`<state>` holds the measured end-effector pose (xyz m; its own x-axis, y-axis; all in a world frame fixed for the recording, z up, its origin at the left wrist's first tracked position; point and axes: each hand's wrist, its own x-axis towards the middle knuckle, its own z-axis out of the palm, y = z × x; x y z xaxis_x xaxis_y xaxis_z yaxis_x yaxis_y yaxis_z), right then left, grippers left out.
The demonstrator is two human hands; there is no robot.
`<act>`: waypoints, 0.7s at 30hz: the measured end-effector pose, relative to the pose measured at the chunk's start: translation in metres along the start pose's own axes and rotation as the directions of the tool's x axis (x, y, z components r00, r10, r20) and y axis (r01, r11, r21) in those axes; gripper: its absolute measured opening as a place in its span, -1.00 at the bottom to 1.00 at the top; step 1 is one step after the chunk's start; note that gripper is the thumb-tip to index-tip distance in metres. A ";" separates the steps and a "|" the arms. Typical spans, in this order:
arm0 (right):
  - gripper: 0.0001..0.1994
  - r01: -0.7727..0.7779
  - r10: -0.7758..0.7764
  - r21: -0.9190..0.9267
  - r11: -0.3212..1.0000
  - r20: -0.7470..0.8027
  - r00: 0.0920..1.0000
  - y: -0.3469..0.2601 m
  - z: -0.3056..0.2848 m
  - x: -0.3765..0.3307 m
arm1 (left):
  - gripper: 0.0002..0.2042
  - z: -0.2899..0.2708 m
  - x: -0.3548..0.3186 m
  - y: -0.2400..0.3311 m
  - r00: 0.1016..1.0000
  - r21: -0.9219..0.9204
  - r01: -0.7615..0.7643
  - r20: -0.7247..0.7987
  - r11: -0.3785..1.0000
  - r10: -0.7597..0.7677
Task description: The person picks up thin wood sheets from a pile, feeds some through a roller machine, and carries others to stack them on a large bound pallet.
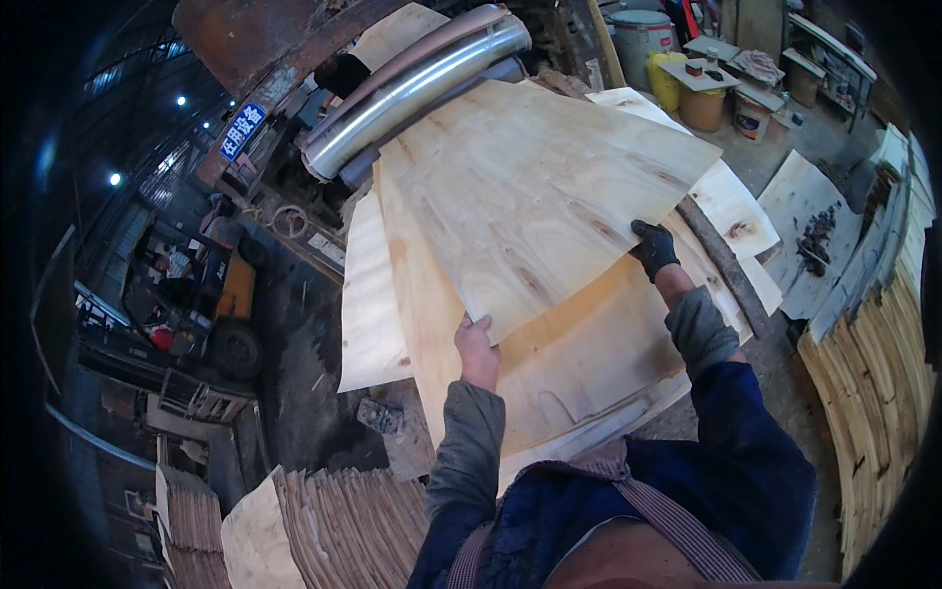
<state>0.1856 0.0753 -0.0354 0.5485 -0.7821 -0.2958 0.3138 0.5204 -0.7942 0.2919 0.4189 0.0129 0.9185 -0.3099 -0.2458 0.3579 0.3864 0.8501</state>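
Observation:
A thin wood veneer sheet stretches away from me, its far end lying by a shiny metal roller. My left hand, bare, grips the near left corner with the thumb on top. In a dark glove, my right hand pinches the near right edge. The held edge is raised over more veneer sheets, which lie spread and overlapping beneath it. A long dark bar lies across the sheets to the right of my right hand.
Stacks of veneer stand at the lower left and along the right. A forklift is on the left, with a person near it. Buckets and a drum stand at the far right.

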 end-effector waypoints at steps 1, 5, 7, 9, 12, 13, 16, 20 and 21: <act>-0.80 -0.015 0.014 -0.020 1.000 -0.019 1.000 -0.001 0.001 -0.005 | -0.60 -0.001 0.003 0.002 1.000 -0.003 0.005 0.011 1.000 -0.005; -0.81 0.026 -0.027 -0.020 0.999 -0.046 0.999 0.000 -0.001 -0.021 | -0.58 -0.003 0.009 0.009 0.997 0.046 0.026 0.075 0.999 -0.029; -0.82 0.061 -0.067 -0.101 0.993 -0.053 0.996 0.000 -0.009 -0.022 | -0.57 0.000 0.011 0.014 0.994 0.070 0.038 0.101 0.997 -0.045; -0.81 0.093 -0.096 -0.052 0.994 -0.069 0.993 0.004 -0.020 -0.027 | -0.57 0.005 0.011 0.018 0.991 0.077 0.063 0.109 0.995 -0.071; -0.81 0.127 -0.120 0.035 0.991 -0.143 0.982 0.005 -0.040 -0.047 | -0.58 0.028 -0.002 0.031 0.985 0.091 0.114 0.120 0.989 -0.125; -0.80 0.133 -0.120 0.067 0.989 -0.169 0.978 0.004 -0.044 -0.060 | -0.57 0.030 -0.004 0.036 0.982 0.113 0.121 0.130 0.986 -0.135; -0.79 0.112 -0.101 0.092 0.989 -0.123 0.987 -0.002 -0.051 -0.105 | -0.57 0.019 -0.011 0.041 0.976 0.191 0.075 0.189 0.979 -0.112; -0.77 0.160 -0.145 0.153 0.975 -0.104 0.984 -0.012 -0.056 -0.146 | -0.55 -0.001 -0.054 0.043 0.970 0.138 -0.004 0.240 0.990 -0.030; -0.76 0.153 -0.139 0.139 0.978 -0.103 0.985 -0.012 -0.057 -0.158 | -0.54 -0.006 -0.073 0.044 0.979 0.136 -0.009 0.202 0.991 -0.019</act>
<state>0.0512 0.1730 -0.0093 0.4170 -0.8779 -0.2354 0.4983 0.4374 -0.7485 0.2418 0.4635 0.0649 0.8586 -0.4860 -0.1632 0.3237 0.2672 0.9076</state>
